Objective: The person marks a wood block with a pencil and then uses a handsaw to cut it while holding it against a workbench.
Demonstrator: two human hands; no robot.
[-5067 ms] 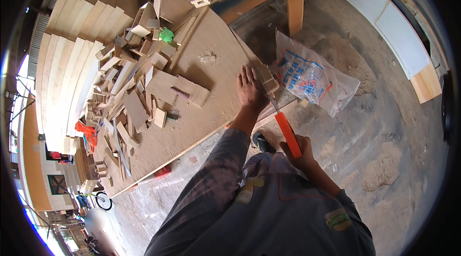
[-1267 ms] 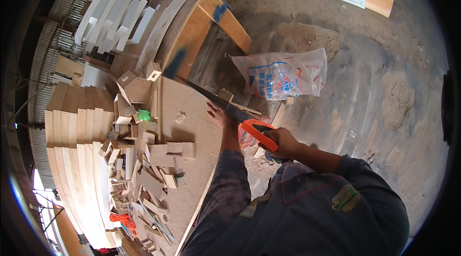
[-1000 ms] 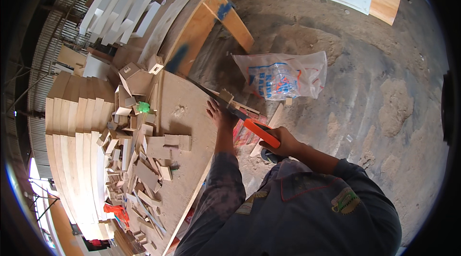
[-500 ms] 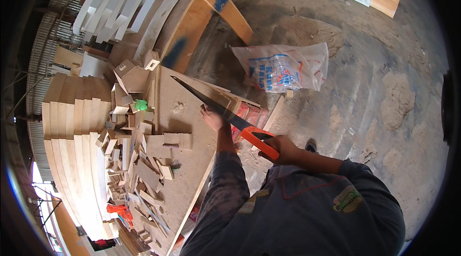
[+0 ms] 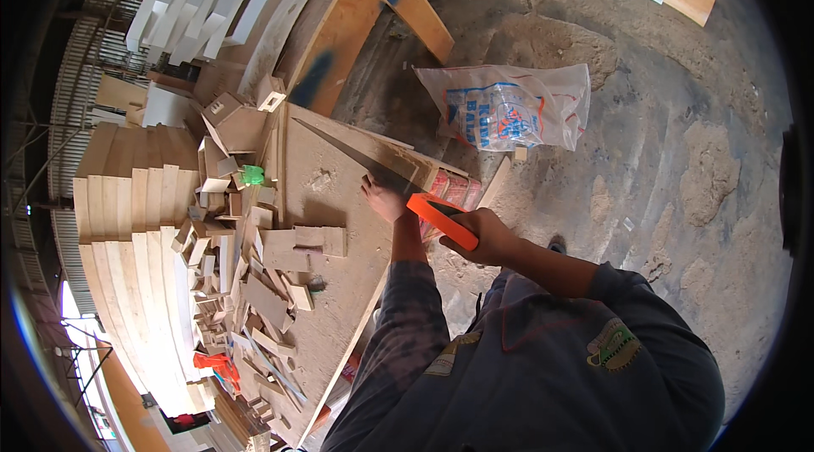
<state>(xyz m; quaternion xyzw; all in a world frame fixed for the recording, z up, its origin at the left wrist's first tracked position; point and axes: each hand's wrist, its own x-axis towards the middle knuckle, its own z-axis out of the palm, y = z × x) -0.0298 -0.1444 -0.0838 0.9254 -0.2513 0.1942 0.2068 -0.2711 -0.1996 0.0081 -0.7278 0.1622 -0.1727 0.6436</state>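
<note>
My right hand (image 5: 490, 237) grips the orange handle of a hand saw (image 5: 442, 220). Its long dark blade slants away to the far left, over the edge strip of a dusty wooden workbench (image 5: 331, 198). Close beside the blade, on its left, my left hand (image 5: 387, 199) rests at the bench top with bent fingers drawn together. What those fingers press or hold is hidden by the hand and the blade. A small heap of sawdust (image 5: 320, 179) lies left of the blade.
Wood offcuts (image 5: 267, 304) pile up along the bench's left side, with stacked boards (image 5: 127, 198) beyond. A green object (image 5: 252, 175) sits among them. A printed plastic bag (image 5: 513, 108) lies on the floor ahead, near an open wooden box frame (image 5: 343, 45).
The saw has been pushed forward and left, its handle now nearer the bench edge and my left hand. My left hand stays at about the same spot on the bench.
</note>
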